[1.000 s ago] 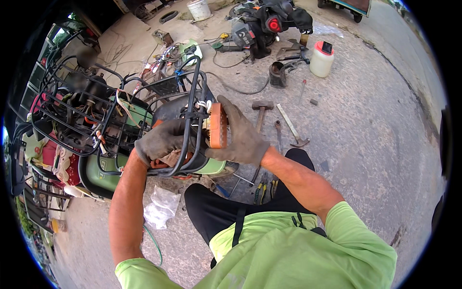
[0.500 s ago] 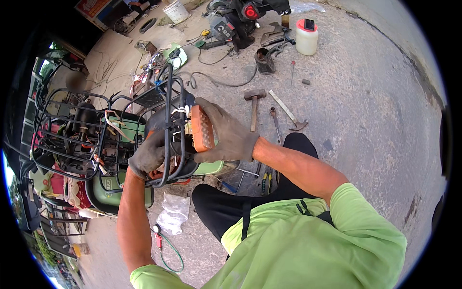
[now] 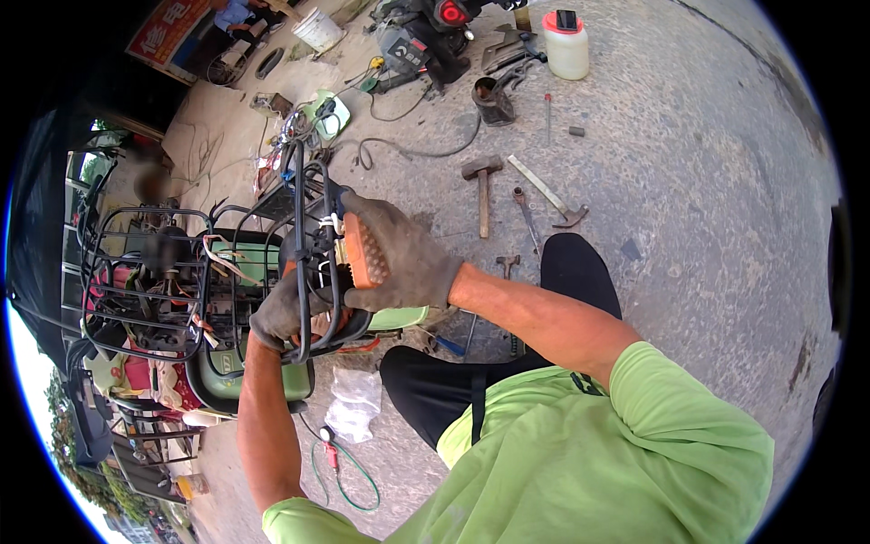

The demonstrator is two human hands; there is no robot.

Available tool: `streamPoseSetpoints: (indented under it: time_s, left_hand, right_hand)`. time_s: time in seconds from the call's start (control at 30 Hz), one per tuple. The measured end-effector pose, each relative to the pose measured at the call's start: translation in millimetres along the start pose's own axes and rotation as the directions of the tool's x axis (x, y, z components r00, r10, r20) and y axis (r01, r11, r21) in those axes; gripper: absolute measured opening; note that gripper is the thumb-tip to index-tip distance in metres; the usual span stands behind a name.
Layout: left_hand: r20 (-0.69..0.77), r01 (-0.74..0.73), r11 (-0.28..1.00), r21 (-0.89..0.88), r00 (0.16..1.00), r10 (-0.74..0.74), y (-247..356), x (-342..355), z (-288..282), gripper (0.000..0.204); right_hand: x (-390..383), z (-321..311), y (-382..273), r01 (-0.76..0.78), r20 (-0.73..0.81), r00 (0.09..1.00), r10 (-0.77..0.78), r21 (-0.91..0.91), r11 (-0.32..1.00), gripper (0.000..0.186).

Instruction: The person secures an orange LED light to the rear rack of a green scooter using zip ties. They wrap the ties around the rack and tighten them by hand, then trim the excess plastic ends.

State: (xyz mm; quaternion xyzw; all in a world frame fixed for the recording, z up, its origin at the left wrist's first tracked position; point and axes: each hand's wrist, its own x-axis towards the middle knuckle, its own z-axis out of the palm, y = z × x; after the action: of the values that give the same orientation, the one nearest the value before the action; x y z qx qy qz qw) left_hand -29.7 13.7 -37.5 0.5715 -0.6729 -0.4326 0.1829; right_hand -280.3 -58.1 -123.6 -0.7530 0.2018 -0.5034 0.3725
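Note:
My right hand (image 3: 403,249), in a grey work glove, is closed around an orange lamp (image 3: 365,252) with a dimpled face. White cable ties or wires (image 3: 333,223) show beside the lamp's upper end. My left hand (image 3: 288,311), also gloved, reaches in among the bars of a black metal rack (image 3: 303,195). Its fingers are curled, and the bars partly hide them, so what they grip cannot be made out. The rack belongs to a green scooter (image 3: 240,367) with its body panels partly open and loose wires showing.
On the concrete right of the scooter lie a sledgehammer (image 3: 483,195), a claw hammer (image 3: 550,192) and a ratchet wrench (image 3: 526,220). Beyond them stands a white jar with a red lid (image 3: 566,50). A plastic bag (image 3: 353,403) and a pressure gauge with a green hose (image 3: 329,438) lie near my left arm.
The view has shifted a little, so the surroundings appear displaced. My right hand still holds the orange lamp, and my left hand stays among the rack bars.

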Motion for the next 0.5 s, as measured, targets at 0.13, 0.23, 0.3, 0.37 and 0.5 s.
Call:
streamPoseSetpoints:
  time_s: [0.13, 0.23, 0.3, 0.37, 0.5]
  left_hand:
    - [-0.139, 0.104, 0.987, -0.124, 0.983, -0.121, 6.2, 5.4, 5.2, 0.026]
    - [0.037, -0.269, 0.604, 0.750, 0.929, 0.367, -8.0, -0.1, -9.3, 0.023]
    - [0.044, -0.340, 0.508, 0.791, 0.860, 0.508, -5.6, 1.9, -5.7, 0.034]
    - [-0.068, -0.235, 0.774, 0.588, 0.939, 0.337, 6.9, -1.1, 2.5, 0.034]
    - [0.107, -0.310, 0.560, 0.768, 0.925, 0.364, 48.0, 8.9, 10.1, 0.036]
  right_hand:
    - [-0.7, 0.2, 2.2, -0.010, -0.007, 1.000, 0.010, -0.003, 1.000, 0.122]
    - [-2.9, 2.3, 1.8, -0.016, -0.001, 1.000, 0.016, 0.017, 1.000, 0.121]
    - [0.7, -0.5, 1.7, 0.006, 0.003, 1.000, -0.006, -0.007, 1.000, 0.121]
    - [1.2, 1.8, 3.2, 0.002, 0.016, 1.000, -0.001, -0.028, 1.000, 0.122]
    - [0.1, -5.9, -1.2, -0.032, 0.023, 0.999, 0.033, -0.020, 0.999, 0.121]
